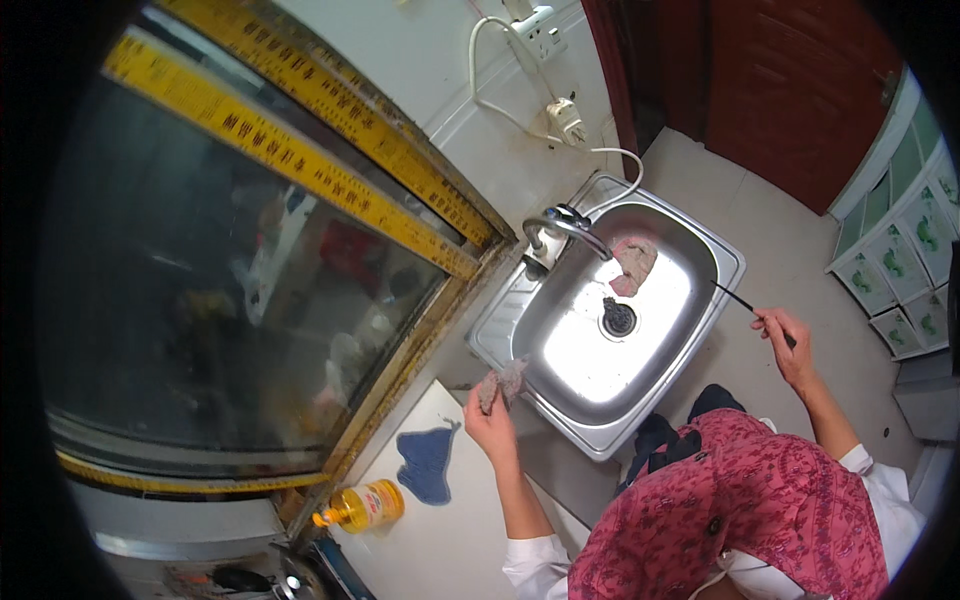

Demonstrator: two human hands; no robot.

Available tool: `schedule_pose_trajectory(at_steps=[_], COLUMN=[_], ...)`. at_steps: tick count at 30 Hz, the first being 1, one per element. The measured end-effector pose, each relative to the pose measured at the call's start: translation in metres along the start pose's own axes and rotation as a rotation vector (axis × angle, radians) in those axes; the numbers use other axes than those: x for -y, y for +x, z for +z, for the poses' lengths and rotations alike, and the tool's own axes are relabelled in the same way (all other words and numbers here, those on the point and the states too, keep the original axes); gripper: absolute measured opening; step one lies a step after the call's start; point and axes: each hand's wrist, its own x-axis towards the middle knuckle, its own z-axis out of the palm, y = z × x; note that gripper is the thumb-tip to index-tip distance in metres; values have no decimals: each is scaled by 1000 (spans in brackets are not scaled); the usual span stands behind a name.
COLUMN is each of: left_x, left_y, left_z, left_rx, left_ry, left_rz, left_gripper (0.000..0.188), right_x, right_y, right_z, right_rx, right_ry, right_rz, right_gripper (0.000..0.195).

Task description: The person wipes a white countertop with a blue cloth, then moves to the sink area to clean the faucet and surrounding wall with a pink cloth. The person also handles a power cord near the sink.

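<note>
My left hand (491, 426) grips a crumpled grey-brown rag (501, 386) just past the near left edge of the stainless steel sink (675, 352). Out beyond the sink's right rim, my right hand (786, 346) holds a thin black stick-like tool (739, 301), whose tip reaches over that rim; its exact kind is unclear. A wet pinkish-grey cloth (634, 267) lies in the basin under the curved metal faucet (574, 227). Dark material (618, 315) sits at the drain.
On the white counter (457, 517) lie a blue cloth (426, 465) and a bottle of yellow liquid (364, 506). A sliding window (225, 262) borders the left. A white cord with a plug (567, 121) hangs behind the sink. Drawers (896, 262) stand at the right, near a red door (795, 90).
</note>
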Motion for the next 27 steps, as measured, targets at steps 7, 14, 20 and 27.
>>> schedule_pose_trajectory(at_steps=[7,14,20,27], left_x=[-86,-187,-211,-162], left_y=[117,185,225,252], left_z=[53,160,243,289], left_rx=[33,233,470,835], left_ry=[264,110,541,1086], left_rz=[191,113,429,1107], left_gripper=[24,28,35,31], right_x=[-1,-40,-54,-48], right_y=[130,254,333,352], right_z=[32,56,78,106], right_rx=[136,250,322,320], right_ry=[154,217,293,387], right_rz=[-77,-230,-326,-424], right_gripper=[31,21,11,7])
